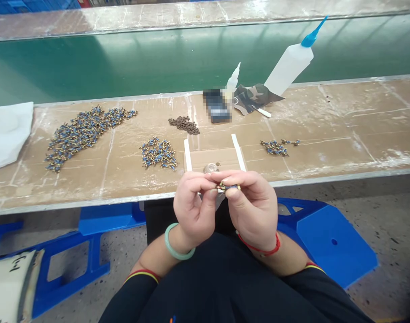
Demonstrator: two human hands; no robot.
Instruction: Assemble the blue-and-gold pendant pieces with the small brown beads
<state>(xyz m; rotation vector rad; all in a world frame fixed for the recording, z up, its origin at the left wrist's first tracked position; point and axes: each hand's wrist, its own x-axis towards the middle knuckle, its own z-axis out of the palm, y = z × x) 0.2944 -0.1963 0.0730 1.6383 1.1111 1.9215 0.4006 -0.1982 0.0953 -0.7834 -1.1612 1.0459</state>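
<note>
At the table's [326, 154] near edge, a small blue-and-brass part [232, 186] is pinched between nearly closed fingers of the left hand [195, 204] and right hand [254, 206], two-handed fitting seemingly being done and steady alignment called for.

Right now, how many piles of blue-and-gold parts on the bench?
3: large pile at left, medium pile ahead-left of the left hand, small pile ahead-right of the right hand. None look hidden.
</note>
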